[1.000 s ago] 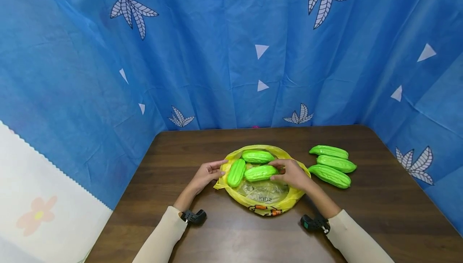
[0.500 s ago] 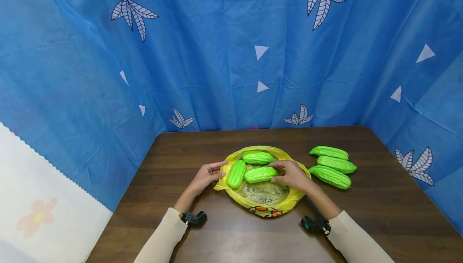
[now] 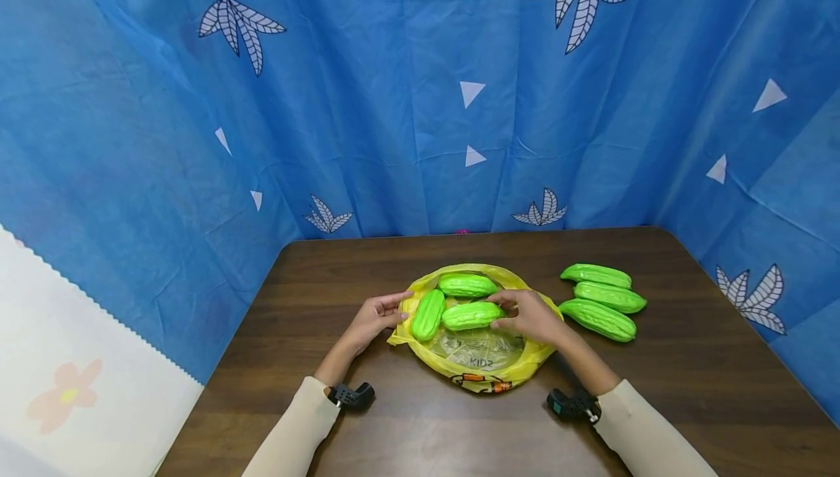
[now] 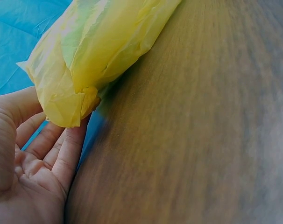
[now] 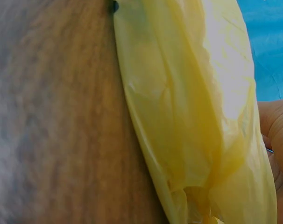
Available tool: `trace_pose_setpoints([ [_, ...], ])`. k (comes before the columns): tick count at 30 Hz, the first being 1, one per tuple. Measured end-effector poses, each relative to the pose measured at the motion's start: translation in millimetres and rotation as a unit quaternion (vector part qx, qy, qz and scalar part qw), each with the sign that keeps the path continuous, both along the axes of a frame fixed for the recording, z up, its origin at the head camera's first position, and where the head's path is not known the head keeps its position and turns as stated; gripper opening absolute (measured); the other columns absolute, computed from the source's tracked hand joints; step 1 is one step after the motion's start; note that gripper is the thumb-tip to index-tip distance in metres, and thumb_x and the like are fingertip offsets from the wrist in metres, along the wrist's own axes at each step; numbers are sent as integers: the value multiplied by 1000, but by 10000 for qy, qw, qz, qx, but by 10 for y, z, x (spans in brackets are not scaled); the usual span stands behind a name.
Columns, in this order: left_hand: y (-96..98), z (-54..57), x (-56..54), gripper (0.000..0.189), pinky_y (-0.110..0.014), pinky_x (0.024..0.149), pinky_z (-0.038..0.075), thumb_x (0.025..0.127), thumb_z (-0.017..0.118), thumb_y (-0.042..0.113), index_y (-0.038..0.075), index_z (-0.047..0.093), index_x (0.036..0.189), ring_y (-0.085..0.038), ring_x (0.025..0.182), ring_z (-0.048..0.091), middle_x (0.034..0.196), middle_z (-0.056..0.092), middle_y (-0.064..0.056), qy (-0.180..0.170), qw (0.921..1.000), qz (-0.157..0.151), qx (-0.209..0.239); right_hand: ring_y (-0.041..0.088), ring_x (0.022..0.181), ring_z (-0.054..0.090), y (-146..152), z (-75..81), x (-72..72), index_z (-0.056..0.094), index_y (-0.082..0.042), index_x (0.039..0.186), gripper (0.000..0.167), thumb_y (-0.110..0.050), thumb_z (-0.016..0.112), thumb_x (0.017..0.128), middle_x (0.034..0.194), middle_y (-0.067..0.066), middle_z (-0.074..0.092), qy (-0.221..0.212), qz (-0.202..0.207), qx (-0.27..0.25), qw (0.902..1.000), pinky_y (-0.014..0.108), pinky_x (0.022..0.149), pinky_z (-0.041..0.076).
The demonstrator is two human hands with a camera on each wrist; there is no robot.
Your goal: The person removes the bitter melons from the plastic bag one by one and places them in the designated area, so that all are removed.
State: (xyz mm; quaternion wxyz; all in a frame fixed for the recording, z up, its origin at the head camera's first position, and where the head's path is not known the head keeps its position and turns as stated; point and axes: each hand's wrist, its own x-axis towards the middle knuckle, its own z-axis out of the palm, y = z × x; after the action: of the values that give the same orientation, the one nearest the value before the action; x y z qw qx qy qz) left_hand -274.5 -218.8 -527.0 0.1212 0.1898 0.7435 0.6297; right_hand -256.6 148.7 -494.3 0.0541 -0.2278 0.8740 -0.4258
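A yellow plastic bag [image 3: 453,367] lies on the table with its mouth spread wide into a round rim. Three bright green, ridged bitter gourds are inside: one at the back [image 3: 467,285], one upright along the left [image 3: 428,314], and one in the middle [image 3: 471,316]. My right hand [image 3: 530,315] reaches over the bag's right rim and holds the right end of the middle bitter gourd between thumb and fingers. At the left rim, my left hand [image 3: 375,320] holds the bag's edge, thumb and fingers around it. In the right wrist view the bag wall hides most of the right hand [image 5: 278,140].
Three more bitter gourds [image 3: 605,296] lie side by side on the dark wooden table [image 3: 446,433], right of the bag. A blue patterned curtain [image 3: 420,98] hangs behind the table and along its sides. Both wrists carry small black cameras [image 3: 353,395].
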Motion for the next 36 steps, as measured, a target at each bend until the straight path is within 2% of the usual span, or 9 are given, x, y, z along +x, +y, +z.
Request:
trace_pose_setpoints([
  [10, -1, -12, -11, 49, -24, 74, 58, 96, 69, 7, 0, 56, 143, -11, 87, 68, 135, 63, -19, 74, 9999, -35, 83, 28, 107, 64, 28, 74, 10, 70, -9, 127, 41, -18, 81, 88, 122, 9, 69, -40, 42, -34, 10000, 38, 85, 58],
  [18, -9, -15, -11, 49, -24, 72, 58, 97, 69, 7, -1, 56, 143, -10, 86, 67, 127, 67, -18, 96, 9999, -60, 110, 29, 109, 64, 36, 79, 6, 70, -10, 127, 42, -21, 81, 88, 123, 9, 69, -101, 7, -53, 9999, 37, 85, 58],
  [26, -15, -6, -13, 48, -21, 72, 56, 97, 66, 4, -5, 54, 143, -8, 84, 65, 128, 64, -25, 173, 9997, -106, 153, 27, 106, 65, 35, 130, 10, 70, -9, 127, 42, -23, 80, 88, 120, 8, 70, 24, -9, -7, 10000, 39, 85, 58],
  [31, -19, -12, -5, 49, -22, 71, 57, 97, 67, 5, -3, 54, 143, -9, 83, 66, 124, 67, -21, 67, 9999, -56, 93, 25, 103, 65, 44, 141, 16, 71, -8, 126, 42, -25, 80, 89, 118, 7, 71, 99, 16, -17, 9999, 35, 83, 58],
  [36, -11, -13, -4, 48, -23, 73, 58, 97, 68, 6, -1, 56, 143, -11, 85, 67, 130, 64, -22, 59, 9999, -66, 103, 23, 102, 65, 49, 171, 33, 70, -8, 127, 44, -29, 80, 89, 117, 7, 71, 124, 39, -79, 9999, 33, 81, 58],
])
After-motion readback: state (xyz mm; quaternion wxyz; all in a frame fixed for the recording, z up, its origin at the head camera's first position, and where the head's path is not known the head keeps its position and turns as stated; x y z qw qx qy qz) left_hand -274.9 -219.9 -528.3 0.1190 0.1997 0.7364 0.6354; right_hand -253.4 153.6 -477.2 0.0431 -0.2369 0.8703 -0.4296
